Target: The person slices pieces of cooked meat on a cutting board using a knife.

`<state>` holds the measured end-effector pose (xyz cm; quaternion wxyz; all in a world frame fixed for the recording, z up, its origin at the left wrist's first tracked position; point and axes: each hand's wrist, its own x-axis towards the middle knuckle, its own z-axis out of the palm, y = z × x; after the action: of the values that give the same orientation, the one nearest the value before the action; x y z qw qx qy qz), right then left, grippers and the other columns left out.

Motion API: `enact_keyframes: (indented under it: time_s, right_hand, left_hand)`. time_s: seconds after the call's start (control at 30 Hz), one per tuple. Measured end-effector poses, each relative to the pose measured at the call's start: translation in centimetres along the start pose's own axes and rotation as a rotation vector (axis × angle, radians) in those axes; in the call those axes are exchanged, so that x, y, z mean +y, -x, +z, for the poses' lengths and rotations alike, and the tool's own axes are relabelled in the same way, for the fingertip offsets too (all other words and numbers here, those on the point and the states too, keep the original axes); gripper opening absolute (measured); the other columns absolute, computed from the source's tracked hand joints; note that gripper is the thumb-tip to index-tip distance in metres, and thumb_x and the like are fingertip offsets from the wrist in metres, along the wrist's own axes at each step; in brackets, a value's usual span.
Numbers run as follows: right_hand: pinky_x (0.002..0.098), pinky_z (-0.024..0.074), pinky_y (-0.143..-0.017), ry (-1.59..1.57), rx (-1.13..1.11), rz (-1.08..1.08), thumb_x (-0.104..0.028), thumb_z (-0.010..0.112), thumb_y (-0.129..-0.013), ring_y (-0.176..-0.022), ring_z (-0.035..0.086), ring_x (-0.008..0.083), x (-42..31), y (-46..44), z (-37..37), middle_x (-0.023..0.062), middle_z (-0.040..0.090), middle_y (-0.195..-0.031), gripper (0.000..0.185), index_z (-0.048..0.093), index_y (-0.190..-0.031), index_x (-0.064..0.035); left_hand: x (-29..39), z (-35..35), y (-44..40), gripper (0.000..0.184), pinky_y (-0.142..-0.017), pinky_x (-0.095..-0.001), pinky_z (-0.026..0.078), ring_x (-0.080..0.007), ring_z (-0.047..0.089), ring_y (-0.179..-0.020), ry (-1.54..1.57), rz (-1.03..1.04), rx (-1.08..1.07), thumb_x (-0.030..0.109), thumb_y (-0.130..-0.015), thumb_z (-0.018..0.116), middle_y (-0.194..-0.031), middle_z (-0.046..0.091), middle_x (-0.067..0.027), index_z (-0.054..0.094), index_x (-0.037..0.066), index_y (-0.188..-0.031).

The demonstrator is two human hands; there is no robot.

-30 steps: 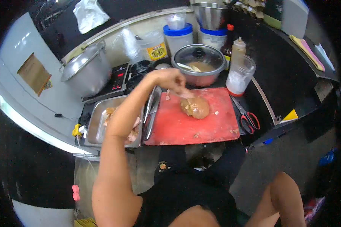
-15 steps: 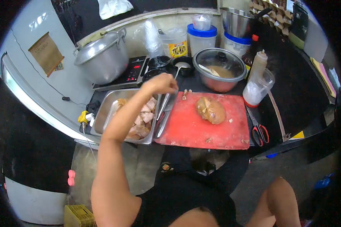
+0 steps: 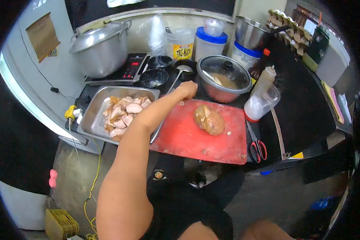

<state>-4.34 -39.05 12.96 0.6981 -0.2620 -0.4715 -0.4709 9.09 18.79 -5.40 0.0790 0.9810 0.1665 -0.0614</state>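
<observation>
My left hand [image 3: 188, 89] reaches across to the far left edge of the red cutting board [image 3: 176, 138]. Its fingers are curled closed, and what they hold, if anything, is hidden. Just below the hand are small scraps [image 3: 182, 103] on the board. A browned, rounded piece of meat [image 3: 209, 120] lies whole in the middle of the board. Left of the board, chunks of cut meat [image 3: 126, 114] fill part of a steel tray [image 3: 91, 124], partly behind my forearm. My right hand is out of view.
Red-handled scissors [image 3: 258, 150] lie right of the board. Behind stand a lidded pot [image 3: 224, 94], a ladle [image 3: 184, 69] resting in a black bowl, and a large aluminium pot [image 3: 104, 56] by the induction cooker [image 3: 134, 70]. Squeeze bottles [image 3: 264, 82] stand at the right.
My left hand has moved from over the utensils between tray and board to the board's far left edge, by the scraps. The view has shifted, and more of the tray shows.
</observation>
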Motion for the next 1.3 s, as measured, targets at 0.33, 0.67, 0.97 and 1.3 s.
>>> enact_keyframes:
  time_s: [0.33, 0.67, 0.97, 1.3]
  right_hand:
    - [0.0272, 0.0398, -0.049, 0.150, 0.034, -0.012, -0.024, 0.035, -0.106, -0.050, 0.045, 0.0110, 0.3, 0.4, -1.7, -0.0002, 0.046, -0.076, 0.019, 0.047, -0.119, -0.0145]
    - [0.0311, 0.0365, -0.057, 0.194, 0.214, 0.388, -0.032, 0.028, -0.107, -0.054, 0.039, 0.0118, 3.2, 5.1, -0.9, -0.0012, 0.036, -0.072, 0.035, 0.038, -0.138, -0.0173]
    - [0.0303, 0.0383, -0.059, 0.308, 0.172, 0.535, -0.031, 0.035, -0.106, -0.059, 0.040, 0.0130, 3.8, 6.5, 3.0, 0.0006, 0.039, -0.073, 0.023, 0.047, -0.117, -0.0143]
    - [0.0262, 0.0367, -0.056, 0.525, 0.175, 0.709, -0.034, 0.035, -0.107, -0.048, 0.030, 0.0063, 5.4, 7.6, 3.6, -0.0001, 0.036, -0.071, 0.050, 0.027, -0.148, -0.0065]
  left_hand:
    - [0.4, 0.0, 0.5, 0.025, -0.081, -0.0438, 0.057, -0.0363, 0.069, -0.098, 0.058, -0.070, 0.105, 0.002, -0.069, 0.074, -0.105, 0.070, -0.0219, 0.073, -0.001, -0.093]
    - [10.8, -14.3, 18.8, 0.039, -0.078, -0.0271, 0.056, -0.0152, 0.069, -0.090, 1.200, 0.735, -0.092, 0.003, -0.072, 0.080, -0.095, 0.071, -0.0108, 0.060, 0.002, -0.106]
    - [17.9, -17.1, 32.1, 0.042, -0.074, -0.0293, 0.056, -0.0191, 0.069, -0.088, 1.862, 1.059, -0.651, -0.006, -0.072, 0.074, -0.110, 0.066, -0.0145, 0.063, -0.001, -0.112]
    - [11.6, -5.6, 21.6, 0.022, -0.075, -0.0301, 0.055, -0.0161, 0.068, -0.085, 1.181, 0.301, 0.623, 0.002, -0.080, 0.069, -0.095, 0.070, -0.0096, 0.067, 0.000, -0.102]
